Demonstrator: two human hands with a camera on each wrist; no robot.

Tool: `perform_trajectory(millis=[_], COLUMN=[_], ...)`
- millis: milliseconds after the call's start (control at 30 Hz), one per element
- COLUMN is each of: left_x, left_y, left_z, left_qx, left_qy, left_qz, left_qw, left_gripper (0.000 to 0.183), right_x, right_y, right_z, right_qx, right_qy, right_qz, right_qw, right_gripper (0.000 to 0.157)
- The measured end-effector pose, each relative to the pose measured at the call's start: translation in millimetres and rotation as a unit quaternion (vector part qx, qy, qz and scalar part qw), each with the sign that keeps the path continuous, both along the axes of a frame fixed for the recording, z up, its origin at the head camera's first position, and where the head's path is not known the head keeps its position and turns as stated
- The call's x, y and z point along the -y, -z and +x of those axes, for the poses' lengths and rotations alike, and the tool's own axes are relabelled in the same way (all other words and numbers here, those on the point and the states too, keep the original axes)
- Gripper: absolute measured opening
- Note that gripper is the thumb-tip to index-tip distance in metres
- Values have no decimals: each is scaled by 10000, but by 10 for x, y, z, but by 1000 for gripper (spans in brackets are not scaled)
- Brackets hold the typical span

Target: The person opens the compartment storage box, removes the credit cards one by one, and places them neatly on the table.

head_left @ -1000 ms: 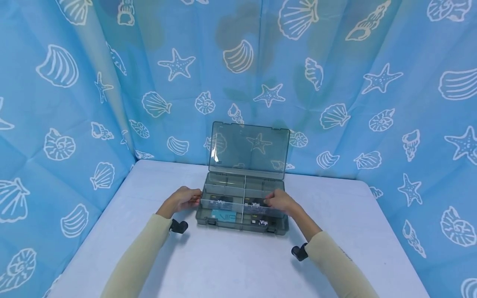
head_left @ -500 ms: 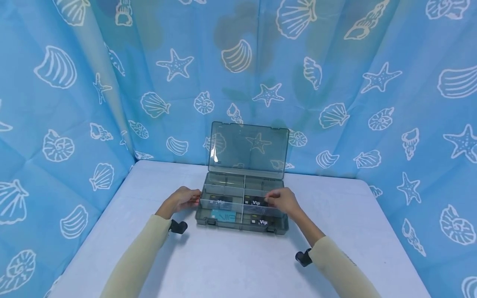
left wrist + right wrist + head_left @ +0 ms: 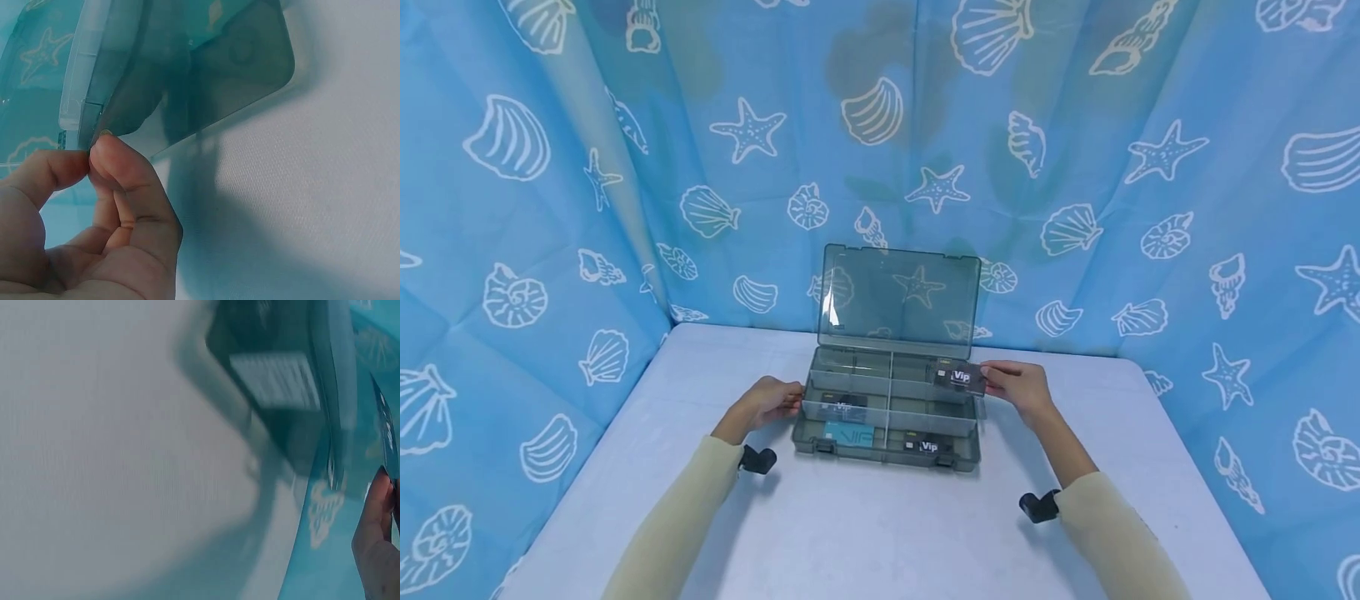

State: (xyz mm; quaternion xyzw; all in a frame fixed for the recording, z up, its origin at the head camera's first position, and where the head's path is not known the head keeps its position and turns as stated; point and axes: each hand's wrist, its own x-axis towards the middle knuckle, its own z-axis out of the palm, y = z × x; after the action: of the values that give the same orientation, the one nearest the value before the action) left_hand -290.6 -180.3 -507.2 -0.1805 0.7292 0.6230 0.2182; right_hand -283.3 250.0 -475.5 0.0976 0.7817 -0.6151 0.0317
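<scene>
My right hand [image 3: 1022,390] pinches a black card [image 3: 961,377] lettered "Vip" above the right side of a grey see-through compartment box [image 3: 880,457]. In the right wrist view this card [image 3: 386,428] appears nearly edge-on at the fingertips. My left hand [image 3: 767,402] is at the box's left side; the left wrist view has its thumb and index finger pinching the box edge. Inside lie a black card [image 3: 844,408] in the middle left compartment, a blue card [image 3: 850,434] at front left and another black card [image 3: 927,444] at front right.
The box's clear grey lid [image 3: 902,300] stands raised at the back. Behind it hangs a blue curtain [image 3: 1075,150] with shell and starfish prints. A white cloth [image 3: 880,533] covers the table. Clear dividers [image 3: 850,382] split the box into several compartments.
My right hand has lifted the black card out of the middle right compartment and moved it up and to the right. The left hand has stayed at the box's left edge.
</scene>
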Motion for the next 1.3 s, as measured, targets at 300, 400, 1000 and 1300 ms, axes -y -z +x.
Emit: perform_trajectory(millis=[300,400,1000,1300], left_x=[-10,-10,15,10], left_y=[5,-2,-39,-36], left_z=[8,14,31,32], left_qx=[-54,-57,-16,-104], left_qy=[50,76,206,283], left_qz=[58,26,-33,-22], left_qw=[10000,10000,9998,9995], left_gripper=[29,29,29,31], right_x=[-494,-588,-666,-572], right_y=[62,160,438,467], right_z=[-105,-117,-285,-325], right_qx=[264,344,493,271], right_qy=[469,648,751,709], right_qz=[-170,-232,1452,2182], right_qw=[9984,9970,9853,9729], right_gripper=[39,38,30,41])
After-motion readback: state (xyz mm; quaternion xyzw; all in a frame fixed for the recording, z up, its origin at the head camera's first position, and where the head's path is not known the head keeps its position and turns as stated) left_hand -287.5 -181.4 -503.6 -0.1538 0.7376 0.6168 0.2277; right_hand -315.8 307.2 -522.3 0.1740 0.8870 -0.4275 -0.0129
